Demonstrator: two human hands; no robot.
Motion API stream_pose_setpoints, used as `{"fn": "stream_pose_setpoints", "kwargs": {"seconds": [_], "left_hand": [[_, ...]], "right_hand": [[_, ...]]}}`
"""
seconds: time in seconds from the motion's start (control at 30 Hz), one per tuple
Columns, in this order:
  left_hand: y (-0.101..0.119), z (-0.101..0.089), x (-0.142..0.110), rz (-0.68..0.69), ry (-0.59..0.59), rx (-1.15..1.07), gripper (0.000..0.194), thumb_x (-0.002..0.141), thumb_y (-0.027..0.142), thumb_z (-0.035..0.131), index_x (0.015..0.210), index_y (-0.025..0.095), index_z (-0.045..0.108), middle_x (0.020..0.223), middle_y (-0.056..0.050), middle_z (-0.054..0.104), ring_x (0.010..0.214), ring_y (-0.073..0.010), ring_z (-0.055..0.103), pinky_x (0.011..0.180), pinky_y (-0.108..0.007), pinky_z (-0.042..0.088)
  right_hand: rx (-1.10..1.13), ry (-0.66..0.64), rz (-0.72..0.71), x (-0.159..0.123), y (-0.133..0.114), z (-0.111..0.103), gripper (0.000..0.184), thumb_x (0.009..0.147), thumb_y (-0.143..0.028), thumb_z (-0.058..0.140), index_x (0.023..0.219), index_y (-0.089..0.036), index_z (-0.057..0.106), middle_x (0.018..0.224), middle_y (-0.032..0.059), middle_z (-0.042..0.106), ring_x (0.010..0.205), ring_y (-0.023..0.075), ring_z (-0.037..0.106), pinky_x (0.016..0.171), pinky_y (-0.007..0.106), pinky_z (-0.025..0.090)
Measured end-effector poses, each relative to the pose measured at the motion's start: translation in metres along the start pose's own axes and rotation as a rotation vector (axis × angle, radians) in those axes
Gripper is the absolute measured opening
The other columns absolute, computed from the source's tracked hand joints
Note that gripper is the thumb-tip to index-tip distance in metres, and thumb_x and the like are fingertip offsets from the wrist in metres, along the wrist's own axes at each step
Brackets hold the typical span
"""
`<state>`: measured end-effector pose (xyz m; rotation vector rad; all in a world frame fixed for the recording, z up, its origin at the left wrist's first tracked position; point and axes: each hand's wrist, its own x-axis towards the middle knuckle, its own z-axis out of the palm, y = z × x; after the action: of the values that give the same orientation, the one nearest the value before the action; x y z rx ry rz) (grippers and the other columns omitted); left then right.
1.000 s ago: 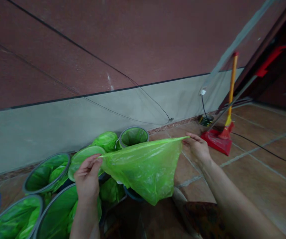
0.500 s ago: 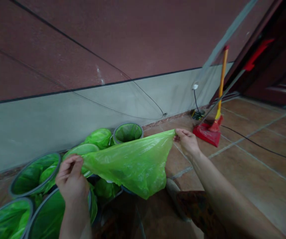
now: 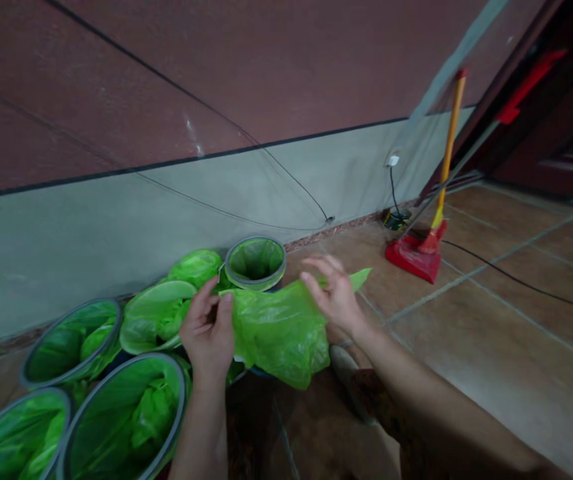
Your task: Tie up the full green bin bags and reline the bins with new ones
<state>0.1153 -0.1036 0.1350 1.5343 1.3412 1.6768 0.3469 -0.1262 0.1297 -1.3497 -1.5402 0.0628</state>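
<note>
A thin green plastic bag [image 3: 281, 327] hangs crumpled between my two hands, above the floor. My left hand [image 3: 209, 333] pinches its left edge between thumb and fingers. On the other side my right hand [image 3: 336, 300] has the bag's upper right part at its fingers, thumb and forefinger spread apart and slightly blurred. A pointed corner of the bag sticks out to the right past that hand. Just behind the bag stands a grey-rimmed bin [image 3: 255, 261] with a green liner. Left of my left hand is a pale green-rimmed bin [image 3: 134, 327].
Several more lined bins crowd the lower left, among them a large one [image 3: 182, 393] near my left forearm. A red dustpan [image 3: 414, 259] and a yellow-handled broom [image 3: 450, 143] stand at the right. A black cable [image 3: 516, 280] crosses the tiled floor [image 3: 491, 347].
My hands have come closer together, the left moving right and the right moving left. The bag, stretched taut before, is now slack and bunched, with a corner past my right hand.
</note>
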Motion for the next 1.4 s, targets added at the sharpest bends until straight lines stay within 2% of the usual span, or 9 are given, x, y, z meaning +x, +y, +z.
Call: {"fn": "stream_pose_setpoints", "kwargs": {"seconds": [0.07, 0.13, 0.27, 0.47, 0.6, 0.83, 1.03, 1.23, 1.4], "left_hand": [[0.001, 0.015, -0.009, 0.004, -0.129, 0.044, 0.043, 0.083, 0.033, 0.067, 0.124, 0.020, 0.065, 0.078, 0.002, 0.066, 0.069, -0.0099, 0.060, 0.073, -0.023, 0.049], [0.003, 0.026, -0.016, 0.013, -0.252, 0.103, 0.044, 0.086, 0.032, 0.063, 0.129, 0.021, 0.062, 0.083, 0.000, 0.069, 0.074, -0.0117, 0.063, 0.078, -0.025, 0.051], [0.006, 0.038, -0.023, 0.044, -0.395, 0.161, 0.046, 0.088, 0.028, 0.057, 0.134, 0.021, 0.057, 0.089, -0.002, 0.072, 0.080, -0.0137, 0.066, 0.080, -0.026, 0.052], [0.003, 0.042, -0.025, 0.029, -0.510, 0.184, 0.054, 0.085, 0.025, 0.059, 0.139, 0.023, 0.052, 0.093, -0.001, 0.073, 0.085, -0.0146, 0.067, 0.084, -0.027, 0.052], [-0.004, 0.040, -0.024, 0.004, -0.551, 0.241, 0.041, 0.083, 0.028, 0.061, 0.124, 0.023, 0.065, 0.092, -0.001, 0.073, 0.081, -0.0155, 0.066, 0.082, -0.029, 0.052], [-0.013, 0.023, -0.017, 0.056, -0.670, 0.390, 0.031, 0.080, 0.026, 0.060, 0.110, 0.023, 0.071, 0.080, -0.001, 0.071, 0.070, -0.0153, 0.062, 0.073, -0.030, 0.049], [-0.005, 0.014, -0.020, 0.234, -0.878, 0.652, 0.018, 0.080, 0.017, 0.052, 0.073, 0.021, 0.068, 0.073, -0.001, 0.064, 0.071, -0.0158, 0.059, 0.078, -0.033, 0.043], [-0.006, 0.006, -0.019, 0.184, -0.862, 0.673, 0.014, 0.072, 0.011, 0.052, 0.071, 0.021, 0.061, 0.094, -0.003, 0.068, 0.091, -0.0203, 0.060, 0.091, -0.040, 0.041], [-0.003, -0.008, -0.012, 0.079, -0.989, 0.511, 0.014, 0.068, 0.011, 0.048, 0.071, 0.022, 0.057, 0.090, 0.000, 0.069, 0.093, -0.0195, 0.061, 0.102, -0.044, 0.038]], "right_hand": [[0.169, -0.190, 0.003, -0.006, -0.021, 0.015, 0.026, 0.093, -0.036, 0.057, 0.112, -0.023, 0.067, 0.109, 0.0078, 0.068, 0.106, 0.0215, 0.061, 0.095, 0.038, 0.047], [0.276, -0.268, 0.029, -0.010, -0.031, 0.025, 0.029, 0.092, -0.039, 0.059, 0.114, -0.023, 0.067, 0.108, 0.0074, 0.069, 0.103, 0.0208, 0.062, 0.092, 0.037, 0.047], [0.391, -0.275, 0.127, -0.012, -0.029, 0.033, 0.023, 0.089, -0.040, 0.062, 0.102, -0.024, 0.073, 0.097, 0.0055, 0.072, 0.094, 0.0204, 0.064, 0.088, 0.036, 0.047], [0.555, -0.195, 0.320, -0.011, -0.015, 0.036, 0.023, 0.085, -0.043, 0.064, 0.079, -0.021, 0.070, 0.077, 0.0009, 0.070, 0.077, 0.0172, 0.064, 0.077, 0.031, 0.049], [0.456, -0.011, 0.308, -0.001, -0.005, 0.024, 0.026, 0.089, -0.043, 0.058, 0.082, -0.019, 0.065, 0.079, 0.0018, 0.067, 0.076, 0.0161, 0.060, 0.075, 0.029, 0.047], [0.213, 0.438, 0.349, 0.026, 0.043, -0.023, 0.031, 0.087, -0.049, 0.056, 0.080, -0.019, 0.061, 0.077, 0.0015, 0.063, 0.076, 0.0165, 0.057, 0.074, 0.028, 0.045], [0.168, 0.558, 0.351, 0.030, 0.051, -0.039, 0.031, 0.086, -0.050, 0.055, 0.078, -0.020, 0.058, 0.074, -0.0001, 0.058, 0.072, 0.0145, 0.055, 0.071, 0.026, 0.045], [0.114, 0.730, 0.337, 0.036, 0.054, -0.048, 0.029, 0.087, -0.047, 0.054, 0.078, -0.019, 0.056, 0.075, -0.0004, 0.055, 0.075, 0.0136, 0.055, 0.072, 0.027, 0.046], [0.096, 0.870, 0.355, 0.037, 0.080, -0.069, 0.026, 0.086, -0.044, 0.054, 0.076, -0.019, 0.055, 0.073, -0.0005, 0.054, 0.072, 0.0143, 0.054, 0.072, 0.030, 0.048]]}}
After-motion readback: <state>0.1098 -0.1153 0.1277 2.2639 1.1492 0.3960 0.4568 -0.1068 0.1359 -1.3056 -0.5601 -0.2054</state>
